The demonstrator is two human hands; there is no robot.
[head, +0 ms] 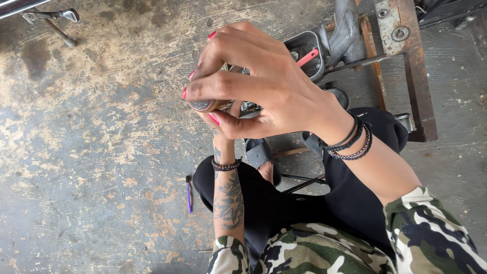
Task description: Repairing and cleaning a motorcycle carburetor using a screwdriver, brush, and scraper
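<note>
My right hand (pixel 258 83) fills the middle of the view, palm down, with its fingers curled over a small round metal part (pixel 203 105) whose dark end shows at the left. My left hand (pixel 219 122) comes up from below on a tattooed forearm and is mostly hidden under the right hand. Its fingertips press against the underside of the same part. A bit of grey metal (pixel 249 107) attached to the part peeks out between the hands. Both wrists carry dark bracelets.
A purple-handled tool (pixel 188 195) lies on the stained concrete floor at my left. A rusty metal frame (pixel 417 76) and a grey metal housing (pixel 315 55) with a red piece stand ahead. My sandalled foot (pixel 258 153) and thin rods (pixel 304 182) lie below the hands.
</note>
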